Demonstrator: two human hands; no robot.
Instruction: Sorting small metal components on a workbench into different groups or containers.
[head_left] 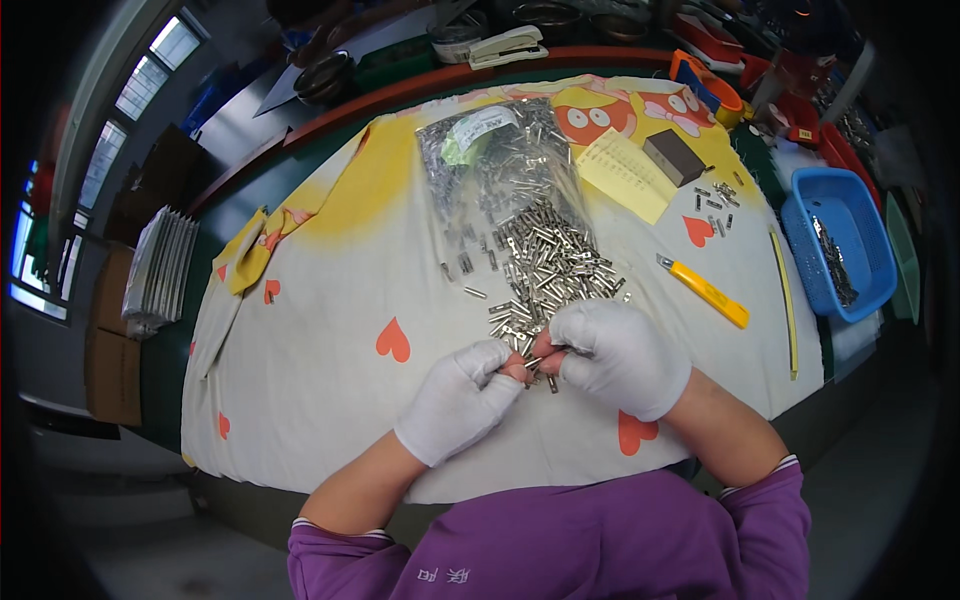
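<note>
White gloves with bare fingertips cover both hands. My left hand (462,398) and my right hand (622,358) meet at the near end of a heap of small silvery metal pieces (555,262). Pinched between the fingertips of both is one small metal piece (532,364), largely hidden by the fingers. Another loose metal piece (553,384) lies just below them on the cloth. The heap spreads out from the mouth of a clear plastic bag (440,180), which still has many such pieces inside and a label on it.
A white and yellow cloth (330,420) with red hearts covers the table. To the right lie a yellow utility knife (708,294), a yellow strip (785,305), yellow paper (625,175), a dark block (674,158) and a blue basket (800,240). Stacked white sheets (165,265) stand left.
</note>
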